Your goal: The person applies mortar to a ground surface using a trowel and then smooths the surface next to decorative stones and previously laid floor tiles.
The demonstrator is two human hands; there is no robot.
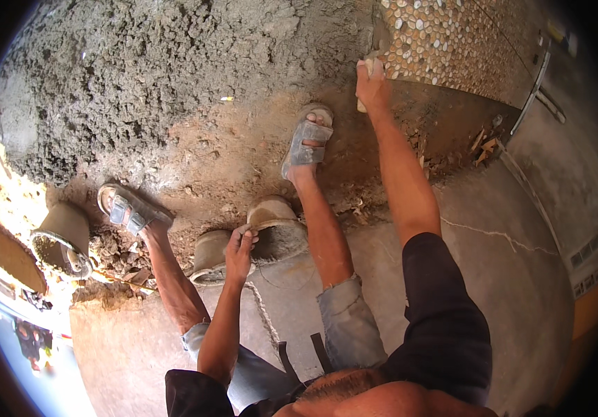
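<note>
My right hand grips a pale tan object, perhaps a block or wooden float, at the seam between rough wet cement and a smooth-edged pebble surface. My left hand is closed at the rim of a tilted, cement-coated bucket, apparently gripping it; the exact contact is partly hidden. A second bucket lies beside it, just left of that hand. My feet in grey strapped sandals stand on the muddy strip below the cement.
Another dirty bucket lies tilted at the left, near rubble and a curved tan object. Cracked concrete runs beneath me to the right. A long metal bar lies along the far right.
</note>
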